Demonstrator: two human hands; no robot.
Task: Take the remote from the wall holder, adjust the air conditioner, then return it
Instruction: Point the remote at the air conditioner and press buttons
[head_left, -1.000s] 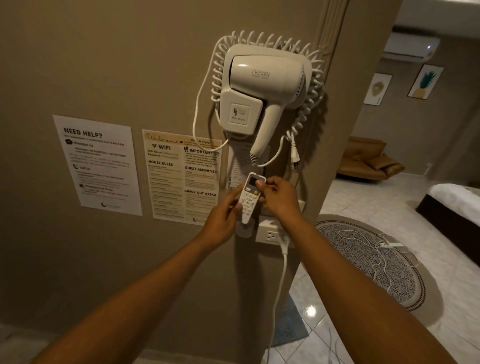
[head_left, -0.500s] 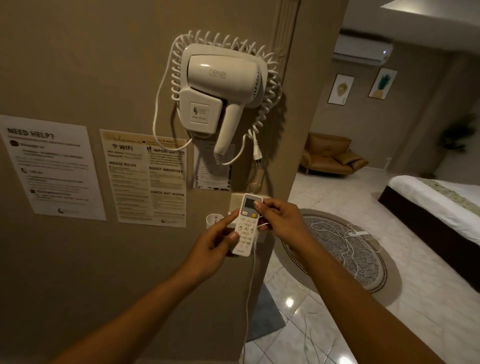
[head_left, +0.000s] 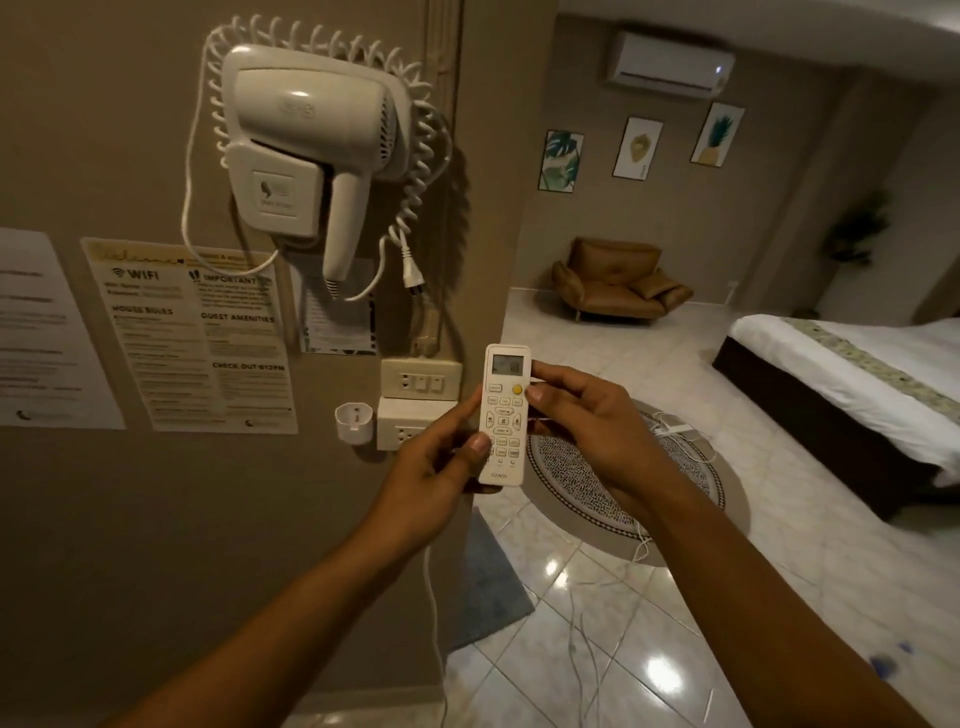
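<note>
Now both bare hands hold a white remote (head_left: 504, 415) upright, out of the wall holder (head_left: 354, 422), which sits empty low on the beige wall to its left. Left hand (head_left: 441, 467) grasps the lower edge, thumb on the buttons; right hand (head_left: 587, 421) pinches the upper right side. High on the far wall hangs the air conditioner (head_left: 670, 65).
</note>
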